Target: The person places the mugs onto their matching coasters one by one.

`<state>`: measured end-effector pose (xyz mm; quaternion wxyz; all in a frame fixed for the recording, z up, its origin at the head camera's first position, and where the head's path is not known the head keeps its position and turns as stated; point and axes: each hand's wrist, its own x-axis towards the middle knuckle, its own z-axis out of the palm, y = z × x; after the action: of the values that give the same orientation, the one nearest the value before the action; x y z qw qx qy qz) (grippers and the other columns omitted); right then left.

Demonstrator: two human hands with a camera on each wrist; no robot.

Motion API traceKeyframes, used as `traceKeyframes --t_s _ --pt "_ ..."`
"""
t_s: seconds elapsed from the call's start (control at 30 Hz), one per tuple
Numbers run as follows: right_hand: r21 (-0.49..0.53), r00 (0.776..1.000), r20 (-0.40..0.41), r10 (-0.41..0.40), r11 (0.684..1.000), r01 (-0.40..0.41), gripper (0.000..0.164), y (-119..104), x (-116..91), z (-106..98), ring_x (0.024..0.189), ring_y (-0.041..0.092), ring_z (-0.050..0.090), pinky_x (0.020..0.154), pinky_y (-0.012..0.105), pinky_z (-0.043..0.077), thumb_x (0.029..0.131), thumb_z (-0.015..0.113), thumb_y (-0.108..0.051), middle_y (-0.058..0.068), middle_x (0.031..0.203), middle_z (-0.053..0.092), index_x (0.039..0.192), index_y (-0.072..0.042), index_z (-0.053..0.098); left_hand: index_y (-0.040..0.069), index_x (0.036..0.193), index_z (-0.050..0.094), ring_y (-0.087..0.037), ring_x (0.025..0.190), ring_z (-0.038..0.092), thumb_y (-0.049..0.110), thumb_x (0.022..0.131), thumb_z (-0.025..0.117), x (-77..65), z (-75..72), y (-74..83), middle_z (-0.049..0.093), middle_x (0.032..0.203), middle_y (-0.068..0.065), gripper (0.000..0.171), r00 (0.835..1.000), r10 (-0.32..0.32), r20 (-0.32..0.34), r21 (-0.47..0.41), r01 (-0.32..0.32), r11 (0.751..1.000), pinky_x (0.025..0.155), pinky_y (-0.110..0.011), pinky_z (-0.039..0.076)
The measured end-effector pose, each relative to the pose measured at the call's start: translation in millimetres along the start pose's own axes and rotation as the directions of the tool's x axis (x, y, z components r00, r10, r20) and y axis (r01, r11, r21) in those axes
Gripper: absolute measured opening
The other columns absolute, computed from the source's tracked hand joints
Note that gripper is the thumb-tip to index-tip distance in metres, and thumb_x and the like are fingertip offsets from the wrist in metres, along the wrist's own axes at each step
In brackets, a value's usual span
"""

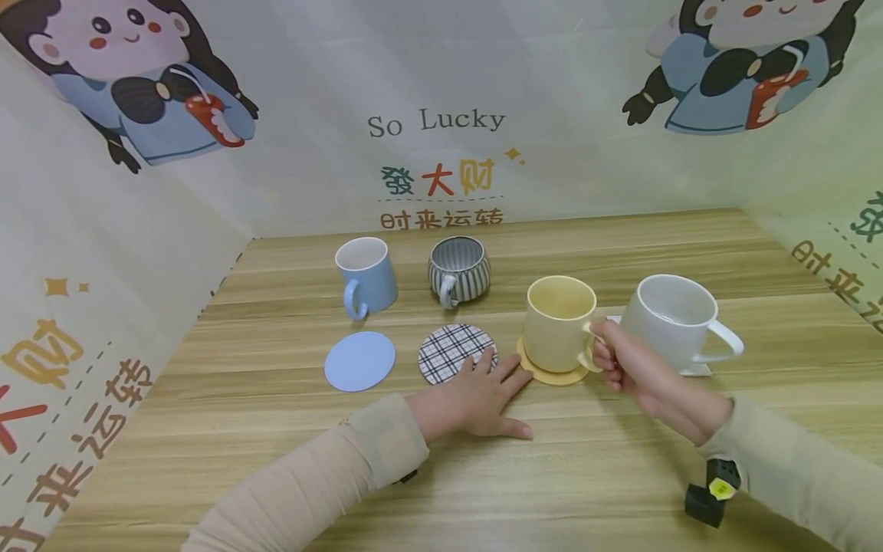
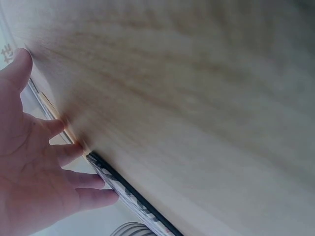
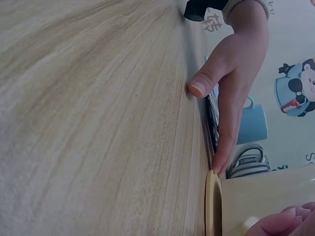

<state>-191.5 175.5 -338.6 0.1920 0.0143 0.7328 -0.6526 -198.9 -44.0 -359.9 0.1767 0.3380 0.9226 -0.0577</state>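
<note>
A pale yellow mug (image 1: 560, 326) stands upright over a yellow coaster (image 1: 552, 376); the right wrist view shows its base right against the coaster. My right hand (image 1: 638, 368) grips the mug's handle from the right. With fingers spread and straight, my left hand (image 1: 476, 399) reaches the yellow coaster's left edge; its other fingers lie over the lower right of a black-and-white checked round coaster (image 1: 448, 349). In the right wrist view, the left hand's fingertips meet the edge of the yellow coaster (image 3: 212, 201).
A blue mug (image 1: 369, 276) stands behind a round light-blue coaster (image 1: 360, 360). Behind the checked coaster is a grey striped cup (image 1: 458, 270). To the right, a large white mug (image 1: 669, 322) stands on a white coaster (image 1: 697, 369). Printed cloth (image 1: 310, 153) borders the wooden table (image 1: 483, 498).
</note>
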Motion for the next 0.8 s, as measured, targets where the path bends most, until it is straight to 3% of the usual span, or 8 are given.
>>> traceKeyframes --t_s 0.8 --pt "-0.022 1.000 -0.005 -0.017 1.000 0.017 0.040 8.7 -2.0 0.4 0.052 0.008 0.030 0.050 0.022 0.028 0.094 0.029 -0.031 -0.006 0.055 0.031 0.056 -0.018 0.030 0.024 0.147 0.016 -0.037 0.139 0.007 0.068 0.083 0.039 1.5 1.4 0.4 0.009 0.154 -0.003 0.081 1.000 0.002 -0.004 0.028 -0.002 1.000 0.108 -0.053 0.019"
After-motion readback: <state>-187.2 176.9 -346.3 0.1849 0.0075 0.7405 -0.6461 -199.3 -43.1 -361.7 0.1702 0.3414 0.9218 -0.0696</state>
